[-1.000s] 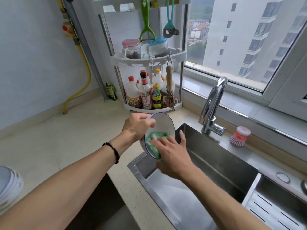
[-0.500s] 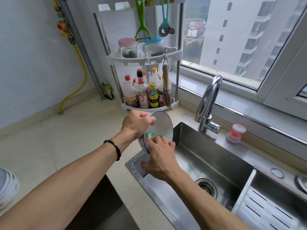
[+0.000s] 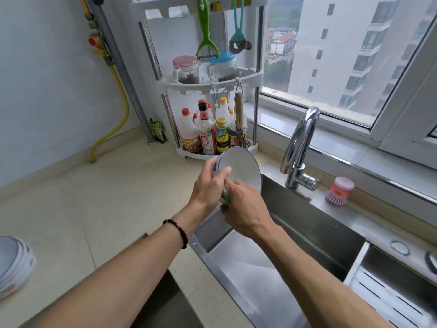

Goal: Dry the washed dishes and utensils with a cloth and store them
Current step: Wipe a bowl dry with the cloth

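A white bowl with a blue rim line point(image 3: 241, 166) is held tilted over the left edge of the steel sink point(image 3: 307, 233). My left hand point(image 3: 208, 185) grips its left rim, thumb across the inside. My right hand point(image 3: 246, 209) holds a green cloth point(image 3: 225, 197) against the bowl's lower edge; only a sliver of the cloth shows between the two hands. A stack of white bowls point(image 3: 13, 263) sits at the counter's left edge, partly cut off by the frame.
A white corner rack point(image 3: 210, 84) with sauce bottles, spice jars, a hanging peeler and a brush stands behind the bowl. The chrome tap point(image 3: 300, 147) rises on the right, a pink dish brush point(image 3: 338, 191) beyond it. Beige countertop point(image 3: 82, 197) spreads left.
The cloth has moved from the bowl's inside down to its lower edge, now mostly hidden under my right hand. The bowl's inside shows bare. Both hands stay over the sink's left edge.
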A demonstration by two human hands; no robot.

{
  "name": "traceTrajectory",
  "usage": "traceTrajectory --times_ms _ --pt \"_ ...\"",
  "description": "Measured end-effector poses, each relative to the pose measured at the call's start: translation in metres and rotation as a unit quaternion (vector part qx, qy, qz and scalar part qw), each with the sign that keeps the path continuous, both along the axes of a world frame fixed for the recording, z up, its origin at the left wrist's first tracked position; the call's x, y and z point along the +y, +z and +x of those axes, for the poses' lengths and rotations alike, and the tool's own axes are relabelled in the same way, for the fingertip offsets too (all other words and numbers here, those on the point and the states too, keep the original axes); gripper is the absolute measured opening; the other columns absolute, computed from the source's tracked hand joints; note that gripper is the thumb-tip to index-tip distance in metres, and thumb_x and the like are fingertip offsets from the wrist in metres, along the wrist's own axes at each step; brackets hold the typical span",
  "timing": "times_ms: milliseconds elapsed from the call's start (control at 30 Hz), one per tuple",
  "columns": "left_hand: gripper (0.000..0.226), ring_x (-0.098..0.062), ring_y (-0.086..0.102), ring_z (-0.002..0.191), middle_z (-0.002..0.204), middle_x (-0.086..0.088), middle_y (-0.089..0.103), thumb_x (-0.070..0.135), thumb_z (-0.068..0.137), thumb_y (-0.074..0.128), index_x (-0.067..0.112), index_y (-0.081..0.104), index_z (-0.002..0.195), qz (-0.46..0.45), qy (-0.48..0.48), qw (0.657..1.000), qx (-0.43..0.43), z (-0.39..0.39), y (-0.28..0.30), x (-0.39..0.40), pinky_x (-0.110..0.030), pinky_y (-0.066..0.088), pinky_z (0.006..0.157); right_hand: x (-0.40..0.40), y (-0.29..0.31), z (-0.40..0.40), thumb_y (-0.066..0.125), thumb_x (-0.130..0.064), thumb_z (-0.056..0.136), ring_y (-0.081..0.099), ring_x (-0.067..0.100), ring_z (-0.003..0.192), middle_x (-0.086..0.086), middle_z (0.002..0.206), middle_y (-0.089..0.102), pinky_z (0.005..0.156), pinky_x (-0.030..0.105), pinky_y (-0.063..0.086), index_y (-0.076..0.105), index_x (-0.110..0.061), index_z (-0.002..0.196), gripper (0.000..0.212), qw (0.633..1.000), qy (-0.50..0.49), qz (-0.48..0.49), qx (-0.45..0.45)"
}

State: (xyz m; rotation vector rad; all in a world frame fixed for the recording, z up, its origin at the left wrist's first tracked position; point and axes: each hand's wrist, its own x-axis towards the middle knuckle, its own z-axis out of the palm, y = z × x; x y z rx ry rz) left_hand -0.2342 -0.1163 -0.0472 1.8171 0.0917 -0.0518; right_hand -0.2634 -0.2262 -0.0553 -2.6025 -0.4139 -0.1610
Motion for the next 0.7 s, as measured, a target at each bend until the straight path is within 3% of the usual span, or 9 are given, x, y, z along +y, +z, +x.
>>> traceTrajectory --times_ms 67,133,233,333,400,500,567,633,700 --pt "0.05 -0.015 0.063 0.111 0.117 0.008 0.069 0.055 0.08 0.051 0.034 0.063 0.123 0.036 0.0 0.999 -0.012 0.004 0.006 0.003 -0.044 0.049 0.101 -0.006 -0.002 -0.006 0.067 -0.013 0.087 0.059 0.034 0.092 0.009 0.104 0.058 0.078 0.042 0.048 0.052 -0.016 0.127 0.043 0.997 0.065 0.003 0.03" --pt "0.046 -0.016 0.065 0.106 0.11 0.008 0.072 0.057 0.08 0.051 0.034 0.069 0.116 0.053 -0.036 0.998 0.006 0.007 0.011 0.013 -0.046 0.051 0.099 -0.022 -0.01 -0.007 0.063 -0.009 0.089 0.06 0.034 0.089 0.005 0.109 0.054 0.073 0.039 0.047 0.046 -0.025 0.138 0.054 0.989 0.12 -0.09 0.015" --pt "0.047 -0.018 0.067 0.102 0.106 0.008 0.073 0.06 0.078 0.05 0.036 0.07 0.114 0.077 -0.039 0.996 0.006 0.008 0.012 0.017 -0.045 0.053 0.095 -0.034 -0.009 -0.006 0.056 -0.009 0.092 0.062 0.035 0.089 0.004 0.119 0.053 0.069 0.036 0.039 0.045 -0.026 0.141 0.053 0.974 0.093 -0.204 -0.017" --pt "0.045 -0.018 0.064 0.099 0.101 0.008 0.072 0.059 0.079 0.047 0.035 0.071 0.108 0.077 0.044 0.995 -0.035 0.007 0.011 0.004 -0.033 0.051 0.081 -0.014 -0.001 -0.007 0.071 -0.016 0.082 0.058 0.029 0.091 0.002 0.109 0.056 0.075 0.034 0.044 0.058 -0.03 0.128 0.051 0.995 0.04 -0.014 0.086" --pt "0.044 -0.017 0.063 0.098 0.103 0.009 0.071 0.058 0.082 0.048 0.035 0.071 0.111 0.114 0.057 0.991 -0.049 0.004 0.009 0.004 -0.029 0.045 0.075 -0.003 -0.003 -0.012 0.077 -0.018 0.078 0.056 0.025 0.088 0.0 0.098 0.059 0.073 0.031 0.044 0.062 -0.031 0.121 0.048 0.987 0.057 0.084 0.122" --pt "0.045 -0.017 0.063 0.103 0.109 0.008 0.071 0.061 0.083 0.051 0.035 0.07 0.115 0.142 -0.006 0.99 -0.024 0.005 0.007 0.016 -0.031 0.049 0.085 -0.012 -0.014 -0.019 0.061 -0.01 0.088 0.06 0.032 0.098 0.002 0.114 0.058 0.077 0.037 0.049 0.049 -0.035 0.137 0.056 0.992 0.074 -0.065 0.073" --pt "0.05 -0.017 0.063 0.107 0.111 0.01 0.071 0.065 0.078 0.049 0.038 0.069 0.115 0.143 -0.032 0.989 -0.011 0.006 0.007 0.021 -0.038 0.05 0.095 -0.024 -0.019 -0.018 0.053 -0.007 0.09 0.063 0.037 0.093 -0.001 0.12 0.055 0.066 0.038 0.047 0.045 -0.032 0.134 0.052 0.984 0.058 -0.169 0.024" --pt "0.052 -0.017 0.063 0.106 0.113 0.009 0.07 0.065 0.078 0.048 0.039 0.068 0.118 0.137 -0.017 0.99 -0.019 0.005 0.009 0.018 -0.036 0.05 0.091 -0.022 -0.017 -0.015 0.06 -0.01 0.086 0.064 0.036 0.097 -0.003 0.122 0.056 0.067 0.037 0.047 0.047 -0.031 0.131 0.051 0.986 0.033 -0.16 0.037" --pt "0.055 -0.017 0.062 0.105 0.113 0.008 0.07 0.065 0.079 0.046 0.037 0.069 0.12 0.149 0.015 0.988 -0.029 0.007 0.011 0.014 -0.03 0.047 0.081 -0.01 -0.012 -0.015 0.073 -0.023 0.079 0.061 0.031 0.107 -0.003 0.125 0.058 0.083 0.04 0.053 0.051 -0.034 0.133 0.06 0.992 0.037 -0.077 0.093"
